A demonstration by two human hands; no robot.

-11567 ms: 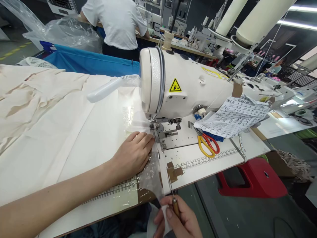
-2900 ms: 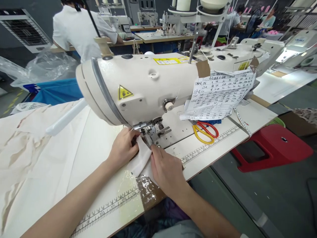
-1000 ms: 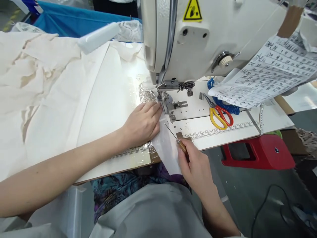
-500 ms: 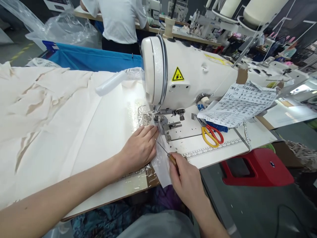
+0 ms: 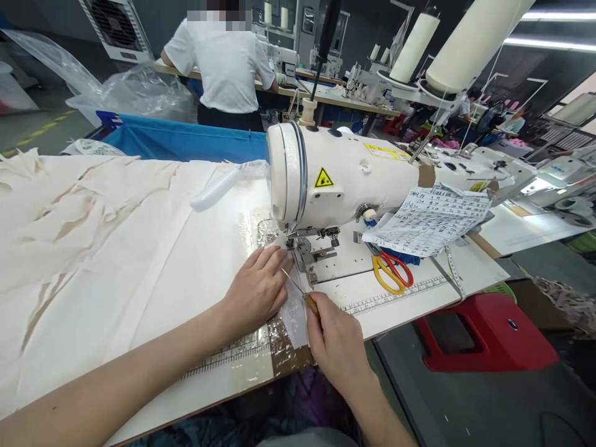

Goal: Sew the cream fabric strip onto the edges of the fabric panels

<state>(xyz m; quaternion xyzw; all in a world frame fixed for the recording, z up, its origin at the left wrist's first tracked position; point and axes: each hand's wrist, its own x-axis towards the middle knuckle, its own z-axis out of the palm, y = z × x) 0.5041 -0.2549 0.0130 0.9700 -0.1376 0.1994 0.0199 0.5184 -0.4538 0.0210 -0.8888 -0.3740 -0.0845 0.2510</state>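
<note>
My left hand [image 5: 257, 288] lies flat, fingers together, on a narrow white fabric strip [image 5: 295, 313] just in front of the presser foot [image 5: 302, 250] of a cream sewing machine [image 5: 344, 180]. My right hand [image 5: 336, 344] is closed on a wooden-handled awl [image 5: 302, 293]. Its thin metal point rests on the strip, close to my left fingertips. A large cream cloth [image 5: 102, 248] covers the table to the left.
Yellow-and-red scissors [image 5: 391, 273] lie right of the needle, under a taped paper sheet [image 5: 431, 218]. A ruler strip [image 5: 395, 295] runs along the table edge. A red stool [image 5: 484, 338] stands on the floor at right. A person in a white shirt [image 5: 223, 68] works behind a blue bin [image 5: 181, 138].
The strip hanging over the table edge has grown shorter. My right hand with the awl has moved up and left, closer to my left hand. The view has lifted.
</note>
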